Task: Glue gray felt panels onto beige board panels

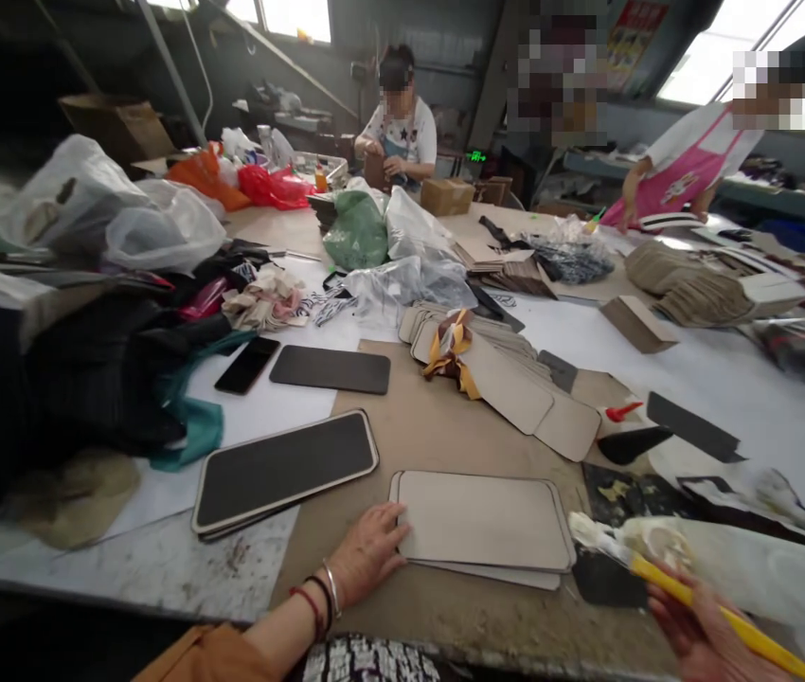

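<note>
My left hand point(366, 549) rests with its fingers outstretched against the left edge of a small stack of beige rounded-corner panels point(484, 521). My right hand point(705, 625) is closed around the yellow handle of a glue brush point(683, 590), low at the right. The brush's bristle end, clotted with whitish paste, is over a translucent plastic container point(772, 568) that lies on its side. To the left, dark panels with pale borders point(289, 469) lie in a pile. A fanned stack of beige panels point(509, 379) sits beyond, with a yellow-and-brown ribbon point(451, 350) on it.
A phone point(247, 366) and a single dark panel point(330, 368) lie at centre left. Dark fabric point(97, 379) and plastic bags point(161, 223) crowd the left side. A red-tipped black bottle point(634, 440) lies at right. Two co-workers are across the table.
</note>
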Demonstrator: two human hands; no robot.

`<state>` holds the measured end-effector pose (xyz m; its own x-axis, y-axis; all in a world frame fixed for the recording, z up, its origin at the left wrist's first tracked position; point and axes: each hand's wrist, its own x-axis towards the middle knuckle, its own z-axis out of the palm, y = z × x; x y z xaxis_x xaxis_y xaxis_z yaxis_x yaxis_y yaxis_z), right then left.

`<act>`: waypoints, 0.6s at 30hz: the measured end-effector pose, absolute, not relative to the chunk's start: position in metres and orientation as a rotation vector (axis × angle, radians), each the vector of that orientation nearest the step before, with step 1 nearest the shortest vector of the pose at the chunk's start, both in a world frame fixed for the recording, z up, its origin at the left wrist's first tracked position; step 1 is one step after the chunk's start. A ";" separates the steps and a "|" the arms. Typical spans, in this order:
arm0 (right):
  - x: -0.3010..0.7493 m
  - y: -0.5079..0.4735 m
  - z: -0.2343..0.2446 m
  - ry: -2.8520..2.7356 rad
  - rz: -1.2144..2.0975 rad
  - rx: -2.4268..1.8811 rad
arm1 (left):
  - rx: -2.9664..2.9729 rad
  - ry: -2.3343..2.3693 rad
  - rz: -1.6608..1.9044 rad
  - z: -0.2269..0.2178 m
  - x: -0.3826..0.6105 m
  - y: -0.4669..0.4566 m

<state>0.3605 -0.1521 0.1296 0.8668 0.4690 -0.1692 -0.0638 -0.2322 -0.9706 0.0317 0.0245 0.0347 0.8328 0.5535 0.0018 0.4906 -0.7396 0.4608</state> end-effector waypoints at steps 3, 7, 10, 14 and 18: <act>0.300 -0.106 0.124 -0.300 0.684 -1.638 | 2.575 0.761 0.220 0.032 0.027 0.025; 0.237 -0.060 0.103 -0.419 0.895 -1.657 | 2.568 0.759 0.248 0.032 0.027 0.024; 0.216 -0.039 0.089 -0.523 0.937 -1.674 | 2.545 0.775 0.263 0.034 0.028 0.024; 0.206 -0.024 0.082 -0.541 0.947 -1.675 | 2.522 0.781 0.251 0.036 0.028 0.025; 0.202 -0.020 0.080 -0.536 0.947 -1.674 | 2.520 0.771 0.275 0.034 0.028 0.027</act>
<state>0.2023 -0.0200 0.0803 0.5800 0.7503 -0.3172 -0.1139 -0.3109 -0.9436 0.0281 0.0266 0.0339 0.8204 0.5697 0.0484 0.4714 -0.7220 0.5064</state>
